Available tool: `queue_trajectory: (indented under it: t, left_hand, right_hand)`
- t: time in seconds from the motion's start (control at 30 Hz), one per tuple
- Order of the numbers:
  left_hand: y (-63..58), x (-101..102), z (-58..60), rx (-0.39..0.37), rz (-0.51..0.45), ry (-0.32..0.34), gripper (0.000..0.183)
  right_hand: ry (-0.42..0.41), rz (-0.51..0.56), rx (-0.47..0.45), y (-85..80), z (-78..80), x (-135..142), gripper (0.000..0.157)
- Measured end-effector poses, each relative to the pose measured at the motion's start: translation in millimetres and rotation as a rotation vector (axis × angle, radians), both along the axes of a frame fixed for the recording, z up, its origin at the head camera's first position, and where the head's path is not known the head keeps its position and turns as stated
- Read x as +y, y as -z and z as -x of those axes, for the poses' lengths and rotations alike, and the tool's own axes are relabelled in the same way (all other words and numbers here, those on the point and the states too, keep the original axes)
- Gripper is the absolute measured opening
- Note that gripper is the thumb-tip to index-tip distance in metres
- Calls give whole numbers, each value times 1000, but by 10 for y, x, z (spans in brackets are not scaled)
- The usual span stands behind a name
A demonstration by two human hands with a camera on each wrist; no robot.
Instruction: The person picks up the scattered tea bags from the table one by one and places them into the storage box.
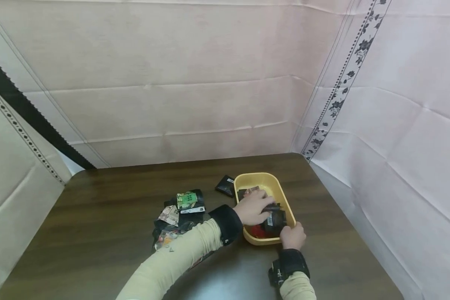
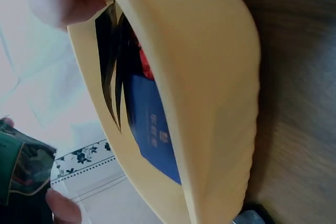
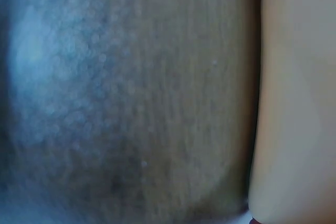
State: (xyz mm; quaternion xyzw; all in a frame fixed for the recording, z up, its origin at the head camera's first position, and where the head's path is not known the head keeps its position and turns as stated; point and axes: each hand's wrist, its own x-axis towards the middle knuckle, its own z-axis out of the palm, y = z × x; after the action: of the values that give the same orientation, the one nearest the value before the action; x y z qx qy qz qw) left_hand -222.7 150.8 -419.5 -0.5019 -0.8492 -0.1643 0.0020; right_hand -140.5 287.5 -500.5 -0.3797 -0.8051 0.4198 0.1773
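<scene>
A yellow plastic basket [image 1: 252, 241] stands toward the right of the table, holding several dark packets [image 1: 275, 221] and something red [image 1: 258, 231]. My left hand [image 1: 253, 207] reaches over its left rim and pinches a dark packet [image 1: 271, 207] above the contents. In the left wrist view, thumb and fingertip hold this dark green packet [image 2: 26, 169] by its edges. The near right corner of the rim is gripped by my right hand [image 1: 293, 236]. Inside the basket, the left wrist view also shows a blue packet [image 2: 149, 124] with gold lettering beside black ones.
Left of the basket lies a loose pile of packets [image 1: 172, 221], one with a green label [image 1: 187, 200], partly behind my left forearm. A black packet [image 1: 226, 186] rests by the basket's far left corner. White cloth [image 1: 191, 104] hangs behind the brown table [image 1: 78, 233].
</scene>
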Motion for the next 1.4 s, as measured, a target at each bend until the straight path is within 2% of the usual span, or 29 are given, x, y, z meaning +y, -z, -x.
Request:
queue_trajectory:
  t: [0.1,0.2,0.27,0.4,0.67,0.83,1.17,1.4]
  left_hand:
    - [20,16,-13,28,69,3,61]
    - [19,-32,-21,-24,145,18,84]
    - [17,-81,-20,-64,170,27,90]
    - [60,-177,-9,-106,159,25,87]
    - [203,-512,48,-163,129,3,76]
    - [309,-807,240,-143,129,-89,74]
    - [391,-1333,738,-142,171,-318,67]
    - [534,-1520,935,-152,191,-442,61]
  right_hand:
    - [1,-11,0,-3,6,-25,43]
    - [-4,-9,4,6,13,-45,42]
    - [-3,-6,16,7,17,-47,42]
    - [13,-12,32,6,8,-11,41]
    - [18,-21,25,1,1,11,43]
    - [16,-24,23,-4,-3,-11,42]
    - [5,-34,15,-14,-13,-11,40]
    - [0,-6,1,-34,-15,-27,45]
